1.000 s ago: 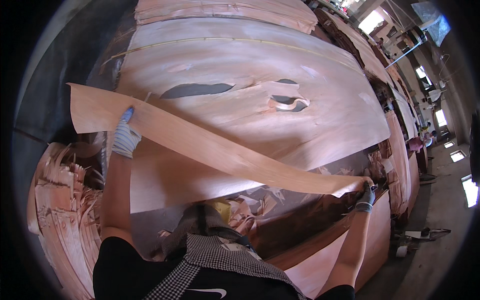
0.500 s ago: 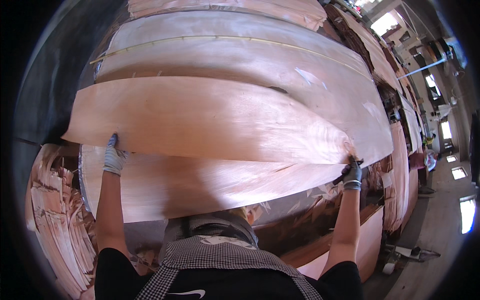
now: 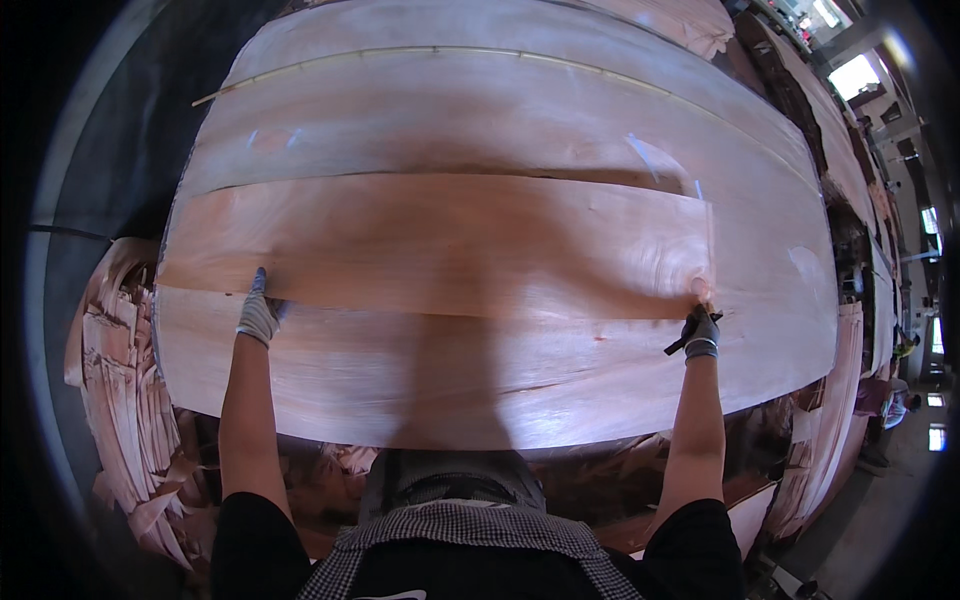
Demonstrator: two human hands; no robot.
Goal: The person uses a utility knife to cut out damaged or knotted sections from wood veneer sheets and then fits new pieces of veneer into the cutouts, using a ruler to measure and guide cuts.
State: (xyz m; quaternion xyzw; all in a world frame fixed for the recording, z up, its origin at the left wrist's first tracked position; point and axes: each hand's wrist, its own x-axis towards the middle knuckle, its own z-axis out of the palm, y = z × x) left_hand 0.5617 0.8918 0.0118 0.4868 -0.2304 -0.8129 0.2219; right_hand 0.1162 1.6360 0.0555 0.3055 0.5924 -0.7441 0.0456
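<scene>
A long strip of thin wood veneer (image 3: 450, 240) lies across a larger veneer sheet (image 3: 580, 400). My left hand (image 3: 260, 312), in a pale glove with a bluish thumb, pinches the strip's near edge toward its left end, thumb on top. At the near right corner, my right hand (image 3: 702, 332) grips the strip. It wears a grey and dark glove, and a slim black tool (image 3: 678, 347) sticks out from it; what kind cannot be made out. The strip's far edge rests close to a seam in the sheet below, with a dark gap showing toward the right.
A thin bamboo-like stick (image 3: 430, 50) lies along the far part of the sheet. Bluish tape pieces (image 3: 640, 152) mark the surface. Torn veneer scraps (image 3: 125, 390) are heaped at the left. More veneer stacks (image 3: 825, 430) stand at the right, beyond which a person (image 3: 890, 405) shows.
The strip, earlier lifted and curved, has come down flatter over the sheet. Its right end now looks straight. Both hands keep their hold, and the view has shifted.
</scene>
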